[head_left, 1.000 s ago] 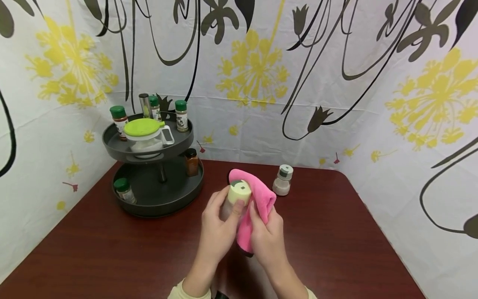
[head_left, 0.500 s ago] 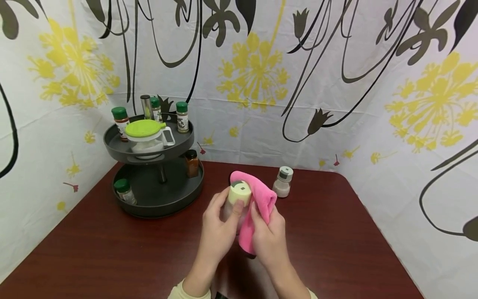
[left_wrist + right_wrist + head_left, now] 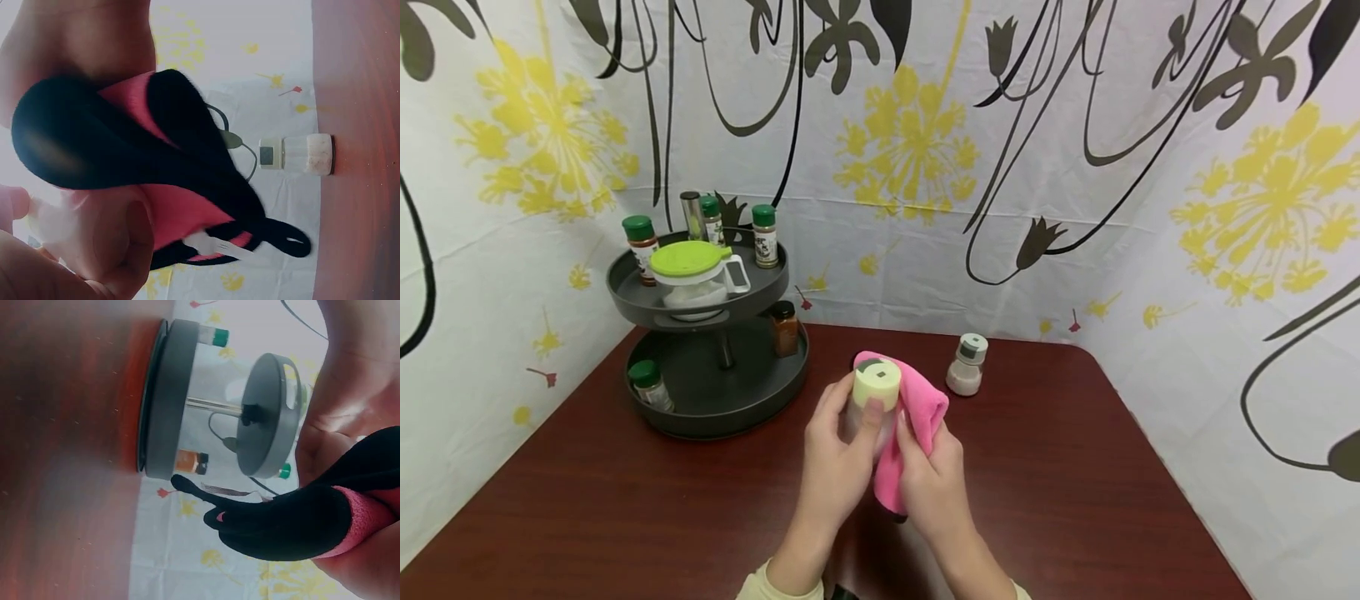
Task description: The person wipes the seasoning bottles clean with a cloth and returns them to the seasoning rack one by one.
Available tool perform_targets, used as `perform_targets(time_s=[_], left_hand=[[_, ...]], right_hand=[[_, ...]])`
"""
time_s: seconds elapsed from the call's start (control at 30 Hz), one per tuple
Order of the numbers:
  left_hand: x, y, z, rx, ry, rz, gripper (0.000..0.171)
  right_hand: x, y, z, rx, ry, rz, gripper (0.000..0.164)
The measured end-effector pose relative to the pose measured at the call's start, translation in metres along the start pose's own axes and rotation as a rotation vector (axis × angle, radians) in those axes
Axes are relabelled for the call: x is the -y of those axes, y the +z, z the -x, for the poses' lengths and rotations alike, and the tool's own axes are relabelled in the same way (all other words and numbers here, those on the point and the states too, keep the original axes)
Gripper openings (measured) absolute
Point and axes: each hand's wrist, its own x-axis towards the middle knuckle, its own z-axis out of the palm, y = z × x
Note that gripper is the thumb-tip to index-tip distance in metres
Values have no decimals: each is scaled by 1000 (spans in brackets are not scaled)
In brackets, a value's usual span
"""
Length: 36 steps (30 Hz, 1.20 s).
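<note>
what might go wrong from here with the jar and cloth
The held jar might slip, as the left hand appears to hold it above the table.
The cloth has a loose loop that might snag.
A wide sweep of the right hand might tip the standing jar.

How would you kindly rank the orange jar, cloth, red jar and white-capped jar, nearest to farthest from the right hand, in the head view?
1. Cloth: held there.
2. White-capped jar: beyond, slightly right.
3. Orange jar: lower tier, left.
4. Red jar: upper tier, left.
</note>
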Motion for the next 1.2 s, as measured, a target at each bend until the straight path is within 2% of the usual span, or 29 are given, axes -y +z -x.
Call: perform_targets(time_s=[0.23,0.6,0.77,0.93,1.2], left_hand=[[0,0,-1,53,-37,-42,53],[-2,1,-1,108,-35,-40,52],[1,1,-1,98,-36,-45,52],[6,0,0,86,-52,-68,51],[9,0,-1,87,-56,-62,52]], right_hand=[[-1,-2,0,12,23,25,22],[12,-9,-3,7,10,18,26],[16,-10,-5,9,-2,-1,25],[7,-5,-3,6,22,9,23],[0,-2,-3,1,7,0,23]])
